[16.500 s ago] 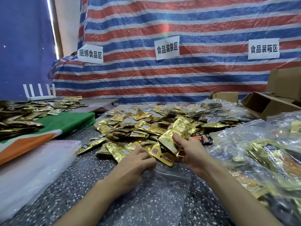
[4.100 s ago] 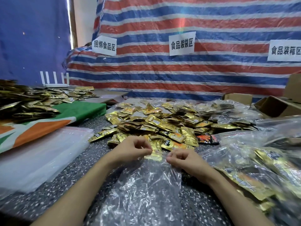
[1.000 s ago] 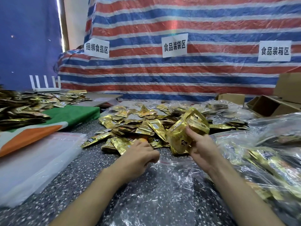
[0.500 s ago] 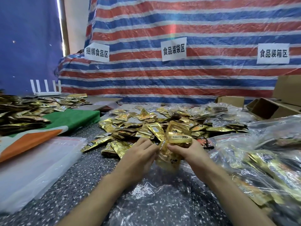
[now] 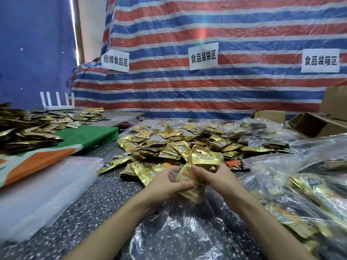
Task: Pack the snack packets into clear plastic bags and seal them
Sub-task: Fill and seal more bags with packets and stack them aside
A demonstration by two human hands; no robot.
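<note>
At six o'clock I see two hands: the left hand pinches one clear bag at its mouth, and the right hand has its fingers curled round one packet bundle. Three signs hang at twelve.

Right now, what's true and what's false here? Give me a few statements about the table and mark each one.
1. The left hand and right hand hold a bunch of packets. True.
2. Filled bags lie on the left. False: the filled bags lie on the right.
3. Three signs hang on the striped tarp. True.
4. Boxes stand far left. False: the boxes stand far right.
5. A loose pile of packets lies beyond the hands. True.
</note>
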